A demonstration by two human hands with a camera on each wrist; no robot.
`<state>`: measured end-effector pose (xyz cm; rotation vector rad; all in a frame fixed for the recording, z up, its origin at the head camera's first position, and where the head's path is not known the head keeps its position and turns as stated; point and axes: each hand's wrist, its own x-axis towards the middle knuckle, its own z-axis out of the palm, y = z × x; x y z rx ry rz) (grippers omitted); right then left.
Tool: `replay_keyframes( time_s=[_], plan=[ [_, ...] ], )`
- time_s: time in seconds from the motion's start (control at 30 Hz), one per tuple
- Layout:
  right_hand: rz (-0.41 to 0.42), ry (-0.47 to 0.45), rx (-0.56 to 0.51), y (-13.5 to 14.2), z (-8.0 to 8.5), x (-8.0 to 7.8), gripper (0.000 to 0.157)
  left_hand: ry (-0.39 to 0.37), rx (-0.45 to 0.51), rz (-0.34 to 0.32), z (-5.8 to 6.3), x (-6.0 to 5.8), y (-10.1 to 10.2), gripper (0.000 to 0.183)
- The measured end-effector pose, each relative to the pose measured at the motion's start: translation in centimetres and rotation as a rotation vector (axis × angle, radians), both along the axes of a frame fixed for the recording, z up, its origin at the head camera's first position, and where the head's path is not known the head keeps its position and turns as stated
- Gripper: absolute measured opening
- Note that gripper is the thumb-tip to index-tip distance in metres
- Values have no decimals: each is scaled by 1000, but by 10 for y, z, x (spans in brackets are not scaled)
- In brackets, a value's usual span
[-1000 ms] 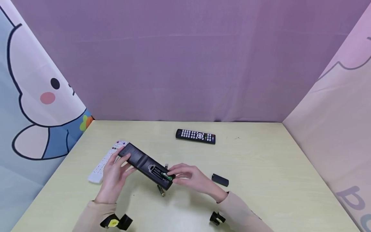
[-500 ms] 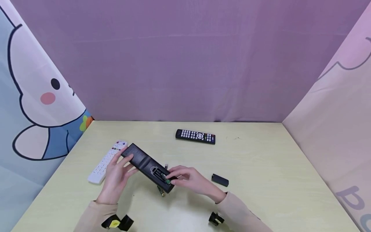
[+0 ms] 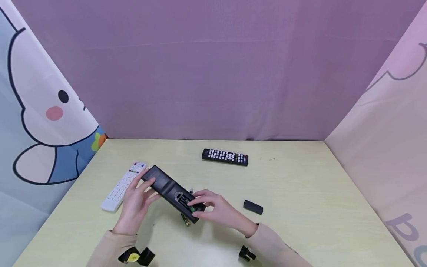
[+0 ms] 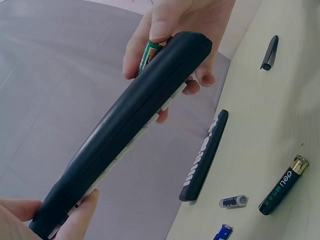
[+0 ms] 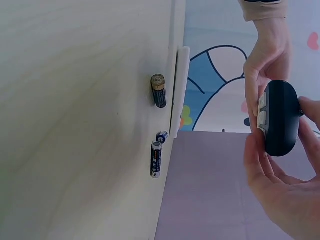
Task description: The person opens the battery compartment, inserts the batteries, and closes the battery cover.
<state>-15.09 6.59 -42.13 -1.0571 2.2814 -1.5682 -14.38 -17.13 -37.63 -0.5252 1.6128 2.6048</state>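
My left hand (image 3: 135, 205) grips the upper end of a black remote control (image 3: 161, 182), fingers along its edges. The remote is tilted above the table, back face up, with its battery compartment (image 3: 181, 198) uncovered. A green battery (image 4: 148, 56) stands partly out of the back in the left wrist view. My right hand (image 3: 220, 212) pinches this battery at the compartment, with some fingers under the remote's lower end. Below the remote, a black battery with a gold end (image 4: 283, 186) lies on the table. The loose black battery cover (image 3: 253, 207) lies right of my right hand.
A white remote (image 3: 115, 196) lies at the left, close to my left hand. Farther back is another black remote (image 3: 225, 157), buttons up. Two blue and silver batteries, one a silver-ended battery (image 4: 234, 201) and one a blue battery (image 4: 223, 232), lie on the table.
The remote and both hands have shifted slightly; my left hand has moved a little right. My right fingers have moved left over the compartment, and the green battery sits less visibly under them.
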Motion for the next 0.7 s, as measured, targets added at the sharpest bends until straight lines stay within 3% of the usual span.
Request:
replay_keyframes(
  time_s=[0.13,0.43,0.7],
  plan=[
    [3,-20,-27,-1,-2,-1,25,-7,-8,4,-1,0,0,43],
    [-19,-196,-99,-3,-2,-1,24,-9,-14,2,-2,-1,0,44],
    [-78,-246,-111,-6,-2,3,25,-1,-53,8,-4,0,1,47]
  ],
)
